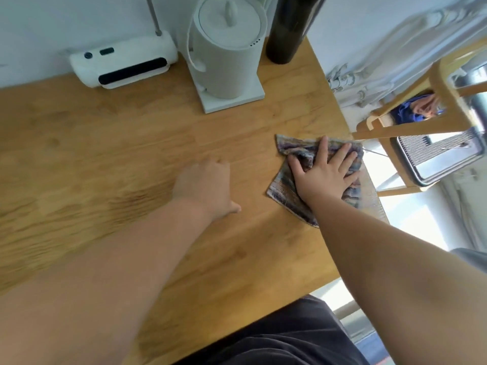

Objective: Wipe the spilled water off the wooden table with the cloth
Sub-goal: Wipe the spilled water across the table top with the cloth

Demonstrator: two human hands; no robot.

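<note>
Table: the wooden table (105,143) fills the left and middle of the view, and its right edge runs past the chair.
Back, left: a cylindrical appliance (123,64) lies on its side on the table, against the wall.
Back, middle: the electric kettle (226,48) stands on its base (250,100), just right of the appliance.
Back, right corner: a tall bottle (287,30), perhaps a flask, stands upright just right of the kettle.
Cloth: the cloth (284,185) lies on the table at its right edge, in front of the kettle and well apart from it.
Right hand: the right hand (324,175) lies flat on top of the cloth.
Left hand: the left hand (203,185) is on the table left of the cloth, apart from it.
Chair: the chair (411,127) stands off the table, to its right.
</note>
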